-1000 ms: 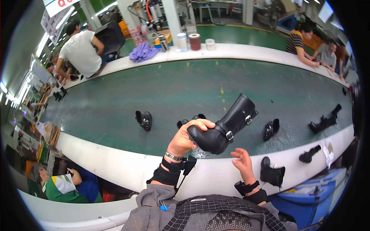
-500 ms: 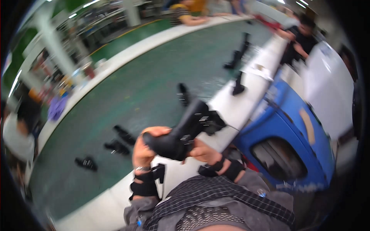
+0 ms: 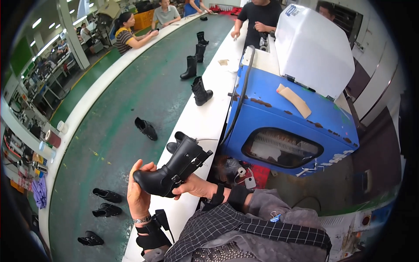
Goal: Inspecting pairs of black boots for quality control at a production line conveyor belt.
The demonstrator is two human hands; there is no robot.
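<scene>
Our left hand (image 3: 140, 190) is loosely spread, the toe of a black buckled boot (image 3: 168, 172) against it; our right hand (image 3: 194, 185) has closed on the heel side, thumb outermost. We hold the boot tilted above the inner edge of a white ledge (image 3: 214, 113), shaft toward the upper right, buckles outward.

Going left to right, we see a crumpled purple cloth (image 3: 39, 192) on the far rim, then three low black shoes (image 3: 107, 210) lying on the green work surface (image 3: 104, 131). A black ankle boot (image 3: 146, 128) lies farther along, and a tall black boot (image 3: 189, 68) stands beyond it. Nearer us, a black lace-up boot (image 3: 201, 91) stands on the ledge. At right sits a blue machine cabinet (image 3: 279, 109) with a dark-framed window, a curved tan strip (image 3: 294, 100) on top.
</scene>
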